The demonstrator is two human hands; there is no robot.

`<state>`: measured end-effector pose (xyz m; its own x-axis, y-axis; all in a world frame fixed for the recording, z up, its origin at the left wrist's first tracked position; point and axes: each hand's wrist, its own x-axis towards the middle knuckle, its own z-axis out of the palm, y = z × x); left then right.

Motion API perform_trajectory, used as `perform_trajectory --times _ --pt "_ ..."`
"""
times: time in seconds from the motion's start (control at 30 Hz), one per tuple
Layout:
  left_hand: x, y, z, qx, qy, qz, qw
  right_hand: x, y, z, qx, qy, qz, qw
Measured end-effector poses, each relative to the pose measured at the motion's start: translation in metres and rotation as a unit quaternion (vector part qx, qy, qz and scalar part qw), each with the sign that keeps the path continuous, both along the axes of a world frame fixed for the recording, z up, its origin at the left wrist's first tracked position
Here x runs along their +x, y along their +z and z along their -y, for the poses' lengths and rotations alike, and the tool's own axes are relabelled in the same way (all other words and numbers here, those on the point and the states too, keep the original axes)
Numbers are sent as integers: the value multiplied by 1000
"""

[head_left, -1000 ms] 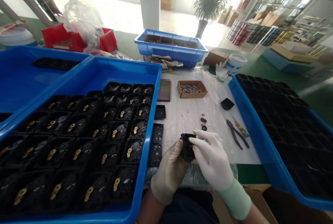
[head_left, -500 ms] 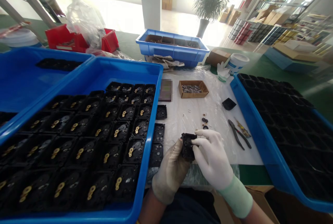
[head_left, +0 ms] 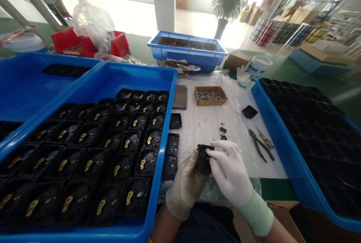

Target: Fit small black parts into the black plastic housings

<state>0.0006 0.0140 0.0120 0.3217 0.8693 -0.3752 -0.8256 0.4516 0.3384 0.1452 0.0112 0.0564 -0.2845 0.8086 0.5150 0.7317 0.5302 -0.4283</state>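
My left hand (head_left: pixel 186 183), in a worn white glove, is closed around a small black plastic housing (head_left: pixel 203 162) and holds it tilted over the near edge of the table. The white-gloved right hand (head_left: pixel 229 166) reaches in from the right. Its index finger and thumb are at the inside of the housing; whatever lies between the fingertips is hidden. Several small dark round parts (head_left: pixel 223 130) lie on the white sheet beyond the hands. Just left of my left hand, black housings (head_left: pixel 170 166) stand beside the tray.
A blue tray (head_left: pixel 166 122) on the left holds rows of black housings with brass gears. Another blue tray (head_left: pixel 284 141) on the right holds black housings. Pliers (head_left: pixel 261 146), a small carton of metal pins (head_left: pixel 210 96) and a blue bin (head_left: pixel 187 53) stand farther back.
My right index finger has moved slightly deeper into the housing. My left hand keeps its hold, and the view has shifted a little.
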Motion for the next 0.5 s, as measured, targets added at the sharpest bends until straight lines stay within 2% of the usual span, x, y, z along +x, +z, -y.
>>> perform_trajectory --times 0.27,0.4,0.5 --pt "4 -2 -3 -10 -5 73 997 -6 -1 5 45 -31 1 998" --pt "-2 -8 0 -7 5 38 999 -5 2 2 29 -12 -3 1000" --pt "-6 -19 5 10 27 -18 999 -3 5 1 17 2 -3 1000"
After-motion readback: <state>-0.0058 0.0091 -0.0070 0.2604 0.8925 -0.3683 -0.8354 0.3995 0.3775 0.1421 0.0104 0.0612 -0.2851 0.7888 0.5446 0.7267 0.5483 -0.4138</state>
